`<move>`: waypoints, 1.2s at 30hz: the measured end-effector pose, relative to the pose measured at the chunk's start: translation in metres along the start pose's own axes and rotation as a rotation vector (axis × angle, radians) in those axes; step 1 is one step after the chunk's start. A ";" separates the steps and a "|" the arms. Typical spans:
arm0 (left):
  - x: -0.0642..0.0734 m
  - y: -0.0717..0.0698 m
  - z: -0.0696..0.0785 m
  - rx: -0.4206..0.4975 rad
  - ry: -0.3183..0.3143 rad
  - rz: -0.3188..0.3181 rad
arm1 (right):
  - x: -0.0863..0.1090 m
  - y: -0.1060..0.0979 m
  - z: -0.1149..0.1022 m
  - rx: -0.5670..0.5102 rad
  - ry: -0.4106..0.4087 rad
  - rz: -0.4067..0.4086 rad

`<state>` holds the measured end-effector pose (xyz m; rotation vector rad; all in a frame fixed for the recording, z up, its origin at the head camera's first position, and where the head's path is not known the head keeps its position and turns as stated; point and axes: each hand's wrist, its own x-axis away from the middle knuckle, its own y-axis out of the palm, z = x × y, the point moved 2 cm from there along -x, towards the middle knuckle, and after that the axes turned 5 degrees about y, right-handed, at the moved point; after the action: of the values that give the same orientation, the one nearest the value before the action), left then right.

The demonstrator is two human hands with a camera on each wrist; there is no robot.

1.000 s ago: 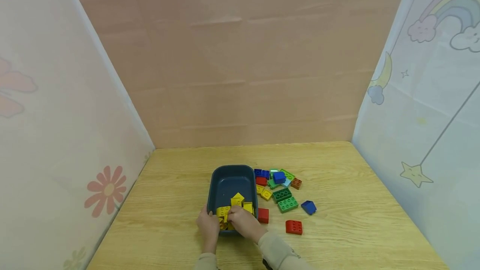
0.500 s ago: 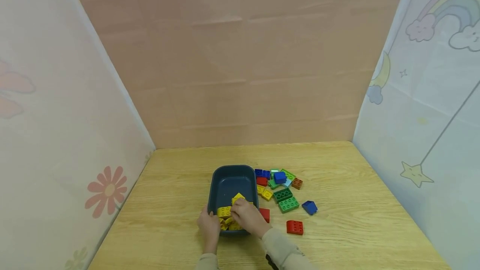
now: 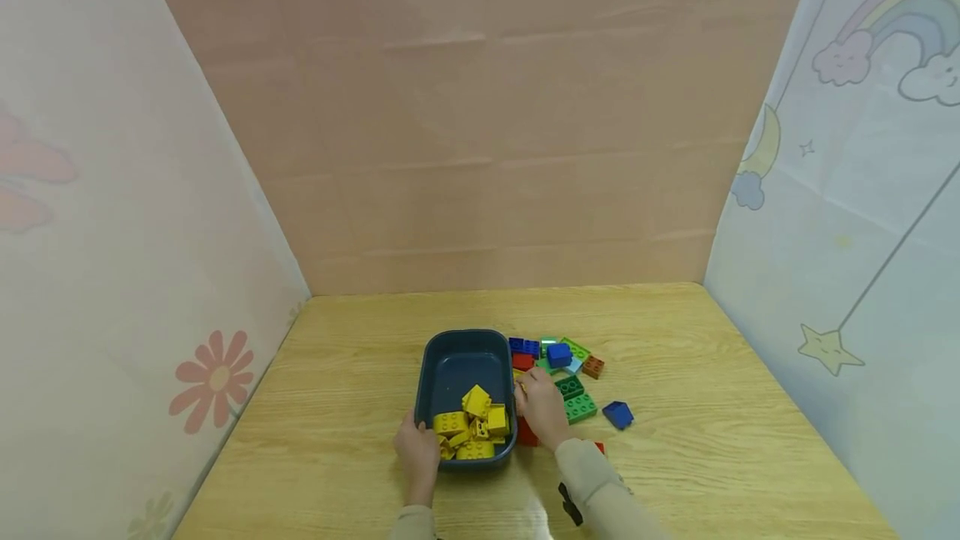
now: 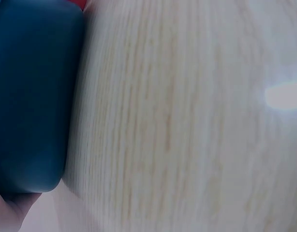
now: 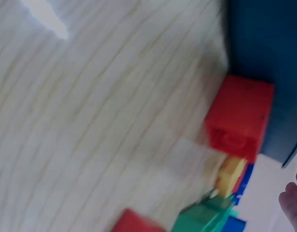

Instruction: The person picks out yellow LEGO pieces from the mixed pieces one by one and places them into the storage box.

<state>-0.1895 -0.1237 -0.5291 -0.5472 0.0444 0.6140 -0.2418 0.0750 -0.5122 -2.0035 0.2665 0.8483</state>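
My left hand [image 3: 417,448] grips the left wall of a dark blue plastic tray [image 3: 429,369], thumb at the rim. In the left wrist view, part of that hand [image 4: 8,210] shows at the corner of the tray [image 4: 32,96]. Several yellow toy building bricks [image 3: 450,423] lie heaped in the tray's near half. My right hand [image 3: 543,411] is just outside the tray's right wall, over the loose bricks, mostly hiding two yellow ones. In the right wrist view its fingers [image 5: 292,200] are apart from a yellow brick [image 5: 229,176] on the table.
A red brick [image 5: 240,113] stands against the tray's right side. Beyond the right hand lie blue bricks [image 3: 558,355], a green brick [image 3: 581,408] and a brown brick [image 3: 593,367]. A lone blue brick [image 3: 618,415] sits farther right. Another red brick [image 3: 599,447] is mostly behind the sleeve.
My right hand has moved out of the tray, rightward to the loose bricks, uncovering the yellow heap. The left hand and tray have stayed in place.
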 end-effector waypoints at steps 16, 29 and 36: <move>0.003 0.001 -0.004 0.001 -0.004 -0.018 | 0.019 0.015 0.030 0.116 -0.058 -0.323; 0.000 0.002 -0.004 0.027 0.011 -0.002 | 0.010 0.011 0.026 0.080 0.010 -0.387; 0.000 0.003 -0.004 0.015 -0.004 -0.009 | 0.009 0.010 0.024 0.017 0.108 -0.491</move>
<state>-0.1906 -0.1240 -0.5338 -0.5315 0.0424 0.6055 -0.2514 0.0903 -0.5333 -1.9794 -0.1562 0.4256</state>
